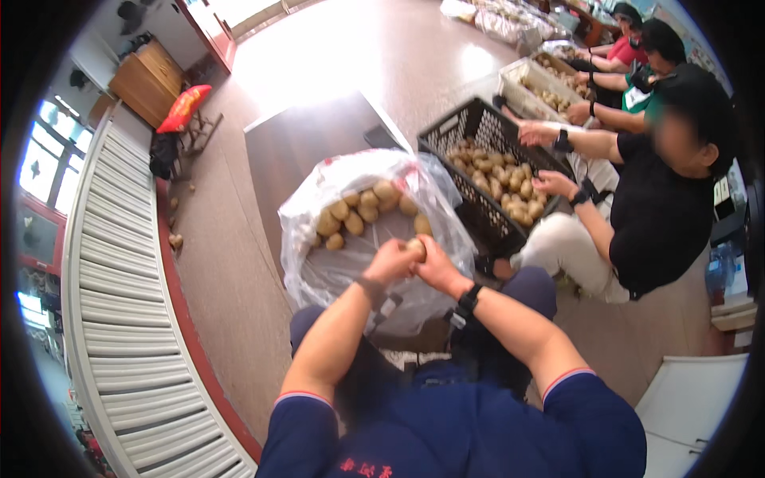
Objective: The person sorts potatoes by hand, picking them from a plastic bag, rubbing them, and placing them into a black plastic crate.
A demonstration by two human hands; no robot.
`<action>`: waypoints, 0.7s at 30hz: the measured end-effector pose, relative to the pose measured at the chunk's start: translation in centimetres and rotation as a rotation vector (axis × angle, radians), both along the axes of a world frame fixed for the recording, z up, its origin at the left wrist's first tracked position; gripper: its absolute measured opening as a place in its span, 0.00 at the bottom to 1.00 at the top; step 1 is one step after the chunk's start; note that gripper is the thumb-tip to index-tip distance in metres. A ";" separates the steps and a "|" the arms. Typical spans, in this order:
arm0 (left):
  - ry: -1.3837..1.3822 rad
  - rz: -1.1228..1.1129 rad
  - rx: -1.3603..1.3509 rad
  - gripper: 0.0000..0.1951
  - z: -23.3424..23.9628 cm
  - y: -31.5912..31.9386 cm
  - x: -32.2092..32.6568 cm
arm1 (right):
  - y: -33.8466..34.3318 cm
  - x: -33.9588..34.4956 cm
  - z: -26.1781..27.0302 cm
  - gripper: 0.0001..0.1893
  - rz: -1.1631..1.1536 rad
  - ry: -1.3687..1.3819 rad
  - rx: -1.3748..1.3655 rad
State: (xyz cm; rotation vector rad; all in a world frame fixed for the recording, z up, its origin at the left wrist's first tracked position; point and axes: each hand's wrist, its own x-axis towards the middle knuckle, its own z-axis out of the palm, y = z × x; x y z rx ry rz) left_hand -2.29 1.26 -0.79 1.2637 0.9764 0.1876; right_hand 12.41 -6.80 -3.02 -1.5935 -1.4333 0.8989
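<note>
Both of my hands meet around one potato (416,247) above the near part of a clear plastic bag. My left hand (391,262) grips it from the left, and my right hand (439,267) closes on it from the right. The bag (299,221) lies wide open before my knees, its rim spread outward. Inside, several potatoes (354,223) form a curve along the far and left sides, and one more lies close beyond my right hand. My fingers cover much of the held potato.
A dark board (269,161) lies beyond the bag. To the right, a black plastic crate (472,179) holds many potatoes, with a seated co-worker (651,197) reaching over it. Paler crates (514,89) and more people are farther back. A white radiator (125,287) runs along the left; small potatoes lie near it.
</note>
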 end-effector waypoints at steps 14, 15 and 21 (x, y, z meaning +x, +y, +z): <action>0.073 0.143 0.223 0.15 -0.4 -1.1 0.0 | 3.2 13.6 -1.0 0.13 -0.618 0.980 -0.403; 0.135 0.090 0.238 0.18 0.4 -0.9 0.2 | 3.6 15.8 -1.9 0.14 -0.655 1.063 -0.367; 0.301 -0.072 0.663 0.18 -2.5 -0.2 -0.7 | 4.7 21.8 -2.4 0.17 -0.977 1.165 -0.099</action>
